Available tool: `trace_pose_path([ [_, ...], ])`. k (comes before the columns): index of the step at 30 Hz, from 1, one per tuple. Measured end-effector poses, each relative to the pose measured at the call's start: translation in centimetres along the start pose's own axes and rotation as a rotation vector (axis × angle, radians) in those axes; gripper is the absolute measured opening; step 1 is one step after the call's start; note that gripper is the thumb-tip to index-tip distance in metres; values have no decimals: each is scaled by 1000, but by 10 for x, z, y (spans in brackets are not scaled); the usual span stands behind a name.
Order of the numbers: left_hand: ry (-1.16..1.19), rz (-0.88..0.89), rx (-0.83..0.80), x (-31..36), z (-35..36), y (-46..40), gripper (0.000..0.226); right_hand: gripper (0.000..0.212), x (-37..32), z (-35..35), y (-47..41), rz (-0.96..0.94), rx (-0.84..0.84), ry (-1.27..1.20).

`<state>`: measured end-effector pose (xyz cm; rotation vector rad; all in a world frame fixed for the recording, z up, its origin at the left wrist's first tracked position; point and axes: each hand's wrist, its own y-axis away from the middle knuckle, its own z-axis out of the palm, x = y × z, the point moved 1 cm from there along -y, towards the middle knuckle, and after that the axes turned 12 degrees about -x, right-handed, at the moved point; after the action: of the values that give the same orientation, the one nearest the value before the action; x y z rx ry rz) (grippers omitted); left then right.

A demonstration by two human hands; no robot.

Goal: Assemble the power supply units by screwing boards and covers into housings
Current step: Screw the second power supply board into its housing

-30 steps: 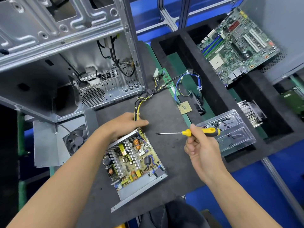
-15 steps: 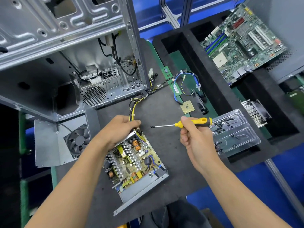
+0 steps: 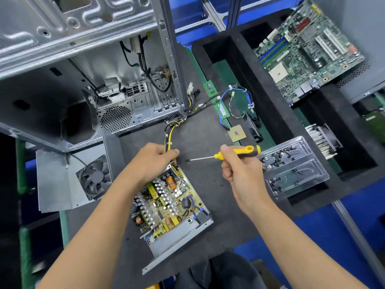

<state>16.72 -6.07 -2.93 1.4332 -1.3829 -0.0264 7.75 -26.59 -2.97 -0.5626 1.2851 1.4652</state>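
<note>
Two hands at work over the mat (image 3: 208, 184). Our left hand (image 3: 152, 161) curls round the far corner of the housing (image 3: 183, 234) and the yellow-black cable (image 3: 167, 134) that runs out of it toward the case (image 3: 125, 84). Our right hand (image 3: 239, 170) pinches the yellow screwdriver (image 3: 237, 152), held level, tip pointing left and just short of the left fingers, touching nothing. Board (image 3: 166, 201) sits inside the open housing, near edge of the mat, between our forearms. We cannot tell whether any board screws are in; too small to read. Cover (image 3: 60, 180) with fan (image 3: 94, 177) lies apart at the left, not fitted. Screw tray (image 3: 295, 170) just beyond the right hand. We judge the job early: board placed, fastening not visibly begun, cover and its screws all still to do.
</note>
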Motion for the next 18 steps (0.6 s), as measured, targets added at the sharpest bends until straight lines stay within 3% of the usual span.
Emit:
trace_pose_path([
  [8, 2, -90, -50, -5, -3, -5, 45, 21, -4, 16, -4, -129, -85, 499],
  [18, 33, -99, -3, 1, 0, -4, 26, 20, 3, 26, -10, -162, -80, 647],
])
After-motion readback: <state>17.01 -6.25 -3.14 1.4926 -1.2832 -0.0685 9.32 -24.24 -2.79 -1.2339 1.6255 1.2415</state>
